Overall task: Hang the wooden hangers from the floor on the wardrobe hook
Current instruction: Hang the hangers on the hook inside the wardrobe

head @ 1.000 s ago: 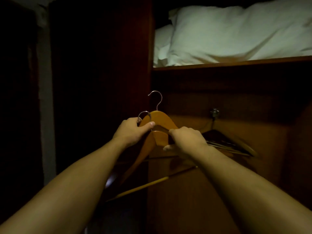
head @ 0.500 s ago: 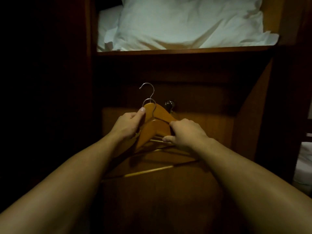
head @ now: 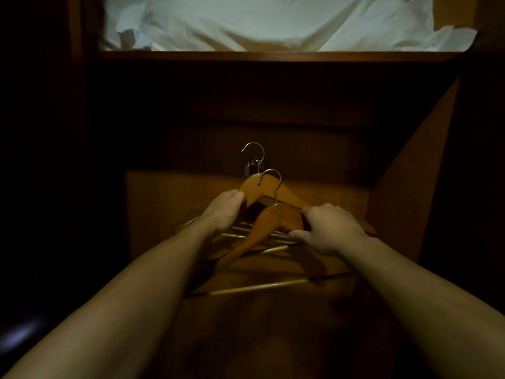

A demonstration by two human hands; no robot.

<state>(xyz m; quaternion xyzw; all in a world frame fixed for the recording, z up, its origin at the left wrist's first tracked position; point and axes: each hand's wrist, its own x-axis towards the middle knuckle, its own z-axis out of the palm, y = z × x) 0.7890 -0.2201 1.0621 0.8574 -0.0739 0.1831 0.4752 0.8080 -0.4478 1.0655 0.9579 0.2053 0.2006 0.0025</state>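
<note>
Two wooden hangers with metal hooks are held up in front of the wardrobe's back panel. My left hand (head: 224,210) grips the left shoulder of the far hanger (head: 289,195). My right hand (head: 328,228) grips the right shoulder of the near hanger (head: 262,225). The far hanger's metal hook rises just in front of the dark wardrobe hook (head: 252,164) on the panel. Bars of several other hangers (head: 246,233) show behind and below my hands; how they hang is hidden.
White pillows (head: 273,20) lie on the wooden shelf (head: 273,55) above. A wardrobe side wall (head: 410,187) slants on the right. The left side is dark, and a faint sheen shows at the bottom left.
The view has moved in on the wardrobe hook, now centred. The two hangers have drawn apart, the near one lower and to the right, and the far one's hook is at the wardrobe hook.
</note>
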